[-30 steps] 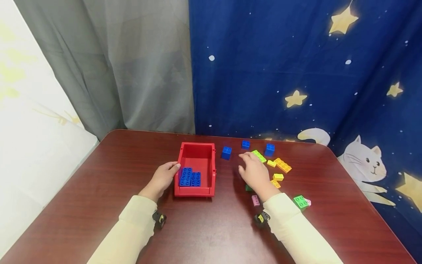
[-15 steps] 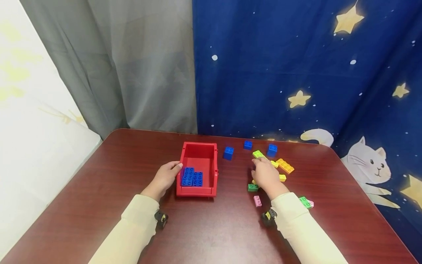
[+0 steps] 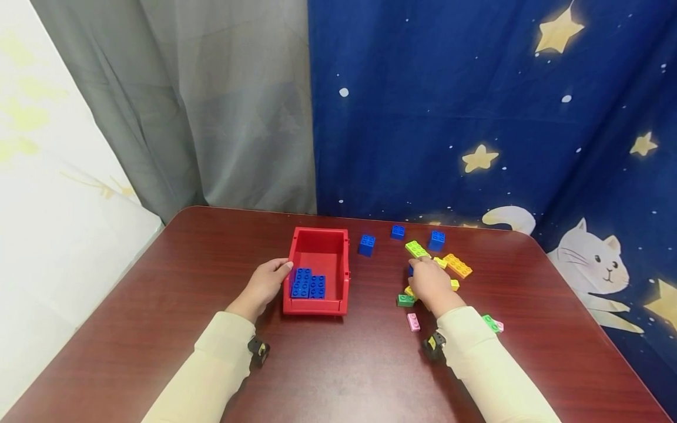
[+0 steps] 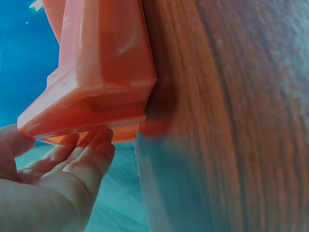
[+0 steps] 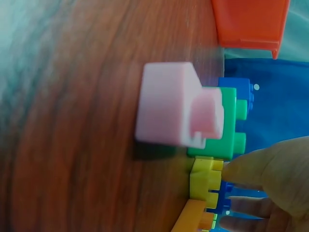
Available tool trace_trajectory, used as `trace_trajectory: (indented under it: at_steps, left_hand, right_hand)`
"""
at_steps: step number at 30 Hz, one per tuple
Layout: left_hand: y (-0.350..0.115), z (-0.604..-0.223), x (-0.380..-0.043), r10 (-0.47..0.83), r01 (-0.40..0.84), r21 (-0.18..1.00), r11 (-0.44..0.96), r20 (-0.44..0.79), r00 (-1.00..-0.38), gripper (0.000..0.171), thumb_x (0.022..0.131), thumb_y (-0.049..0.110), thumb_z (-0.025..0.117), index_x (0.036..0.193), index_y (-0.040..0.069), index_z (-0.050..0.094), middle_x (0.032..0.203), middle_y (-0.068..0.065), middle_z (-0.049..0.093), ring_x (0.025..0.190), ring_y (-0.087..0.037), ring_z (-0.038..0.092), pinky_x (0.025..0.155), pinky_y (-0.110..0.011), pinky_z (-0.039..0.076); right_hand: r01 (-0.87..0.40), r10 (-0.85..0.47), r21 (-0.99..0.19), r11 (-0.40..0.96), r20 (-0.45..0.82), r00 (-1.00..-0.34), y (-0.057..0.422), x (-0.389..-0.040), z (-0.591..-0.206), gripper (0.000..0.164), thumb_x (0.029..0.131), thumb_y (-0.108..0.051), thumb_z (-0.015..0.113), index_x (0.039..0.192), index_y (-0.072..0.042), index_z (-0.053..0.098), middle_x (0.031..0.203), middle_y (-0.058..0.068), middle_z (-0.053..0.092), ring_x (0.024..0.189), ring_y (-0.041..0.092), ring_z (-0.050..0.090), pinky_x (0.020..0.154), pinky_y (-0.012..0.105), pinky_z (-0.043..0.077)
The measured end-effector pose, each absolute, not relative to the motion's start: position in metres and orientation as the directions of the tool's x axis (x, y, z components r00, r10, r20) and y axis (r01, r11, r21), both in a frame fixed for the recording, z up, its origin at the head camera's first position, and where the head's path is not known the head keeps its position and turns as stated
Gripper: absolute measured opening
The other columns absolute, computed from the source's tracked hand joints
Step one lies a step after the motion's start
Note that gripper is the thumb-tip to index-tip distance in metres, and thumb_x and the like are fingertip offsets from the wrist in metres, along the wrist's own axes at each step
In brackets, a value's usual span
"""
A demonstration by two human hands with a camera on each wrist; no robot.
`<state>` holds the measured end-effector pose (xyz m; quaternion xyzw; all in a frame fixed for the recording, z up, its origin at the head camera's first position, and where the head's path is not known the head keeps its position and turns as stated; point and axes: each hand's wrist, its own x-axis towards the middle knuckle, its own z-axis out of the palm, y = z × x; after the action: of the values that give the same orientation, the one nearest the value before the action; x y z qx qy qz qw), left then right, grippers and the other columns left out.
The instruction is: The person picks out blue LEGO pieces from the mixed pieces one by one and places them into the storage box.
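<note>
Left to right: our left hand (image 3: 262, 284) rests against the left wall of the red bin (image 3: 319, 235), fingers loosely curved on it, two blue bricks (image 3: 307, 284) inside. Our right hand (image 3: 429, 282) is over the loose pile, fingers curled down at a small blue brick (image 3: 410, 269) under its fingertips; we cannot tell if it's pinched. The bin lies to the left of that hand, so the right hand is the nearer one to the brick.

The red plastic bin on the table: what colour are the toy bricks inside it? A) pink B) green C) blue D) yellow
C: the head view shows only blue studded bricks lying in the near end of the red plastic bin; the yellow, pink and green ones sit out on the table.
</note>
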<state>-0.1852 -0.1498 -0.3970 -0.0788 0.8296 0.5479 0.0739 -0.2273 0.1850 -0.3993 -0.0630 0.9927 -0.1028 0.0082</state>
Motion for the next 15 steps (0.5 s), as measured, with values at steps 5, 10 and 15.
trace_trajectory:
  at_steps: [5, 10, 15]
  left_hand:
    - [-0.1501, -0.3981, -0.1856, -0.049, -0.207, 0.899, 0.386, -0.205, -0.978, 0.051, 0.103, 0.03, 0.044, 0.145, 0.002, 0.039, 0.145, -0.023, 0.041, 0.135, -0.042, 0.037, 0.105, -0.056, 0.037]
    - [-0.15, -0.3988, -0.1855, -0.047, -0.211, 0.9, 0.382, -0.209, -0.977, 0.051, 0.102, 0.031, 0.044, 0.145, 0.003, 0.039, 0.145, -0.022, 0.041, 0.135, -0.042, 0.037, 0.105, -0.056, 0.037]
    - [-0.1495, -0.3994, -0.1859, -0.051, -0.21, 0.899, 0.385, -0.206, -0.977, 0.051, 0.103, 0.031, 0.044, 0.145, 0.003, 0.039, 0.146, -0.022, 0.041, 0.135, -0.042, 0.037, 0.105, -0.056, 0.037]
  right_hand:
    - [-0.126, -0.129, -0.209, 0.97, 0.0, -0.992, 0.1863, -0.229, -0.4009, 0.045, 0.09, -0.011, 0.062, 0.132, 0.002, 0.055, 0.135, 0.025, 0.051, 0.122, 0.043, 0.05, 0.097, 0.058, 0.045]
    - [-0.118, -0.123, -0.205, 0.972, -0.01, -0.992, 0.1874, -0.231, -0.4015, 0.045, 0.09, -0.012, 0.062, 0.133, 0.001, 0.055, 0.133, 0.025, 0.053, 0.119, 0.042, 0.053, 0.095, 0.058, 0.046]
    - [-0.124, -0.13, -0.194, 0.973, -0.018, -0.991, 0.1885, -0.2346, -0.4028, 0.044, 0.091, -0.012, 0.061, 0.132, 0.001, 0.055, 0.13, 0.025, 0.055, 0.115, 0.041, 0.055, 0.09, 0.058, 0.049]
